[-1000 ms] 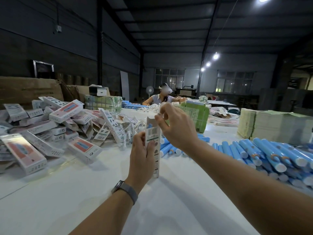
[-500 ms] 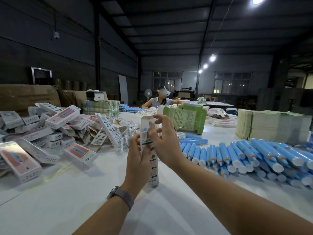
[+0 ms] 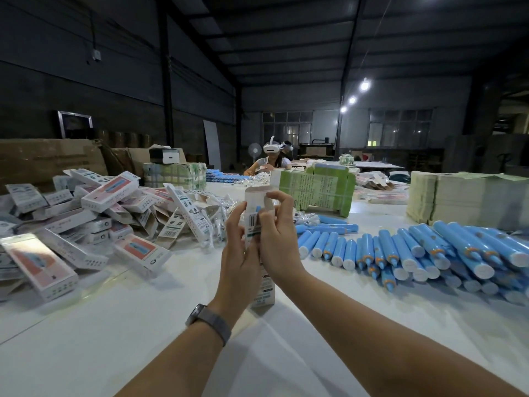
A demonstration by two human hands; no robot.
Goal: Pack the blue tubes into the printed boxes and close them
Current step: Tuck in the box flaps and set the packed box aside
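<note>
Both hands are together on one printed box [image 3: 259, 224], held upright near centre, with its bottom end at or just above the white table [image 3: 114, 325]; contact not clear. Left hand [image 3: 239, 253] wraps the box body from the left side. Right hand [image 3: 274, 242] is up at the top end, fingers [image 3: 279, 197] pinching the small side flap there. The tall tuck flap [image 3: 255, 193] stands up, so the top is open. A bit of blue shows inside the mouth, likely a tube already loaded, though too little shows to be sure.

Judgement: this unit is at the closing step. Side flaps go in, then tuck the top flap. Bottom end looks shut, but can't confirm.

Progress overall: a big heap of printed boxes [image 3: 86, 219] lies to the left. Many look closed, some near the middle have loose flaps, so done vs. pending count can't be read off. To the right, a large spread of blue tubes [image 3: 415, 250] lies loose on the table, unpacked. Plenty left there; I'd call the job well short of finished.

Farther out: a green stack of flat cartons [image 3: 317, 190] just beyond the hands, and a pale stack of flat sheets [image 3: 463, 199] far right. Another person [image 3: 272, 161] sits at the far end of the table.
</note>
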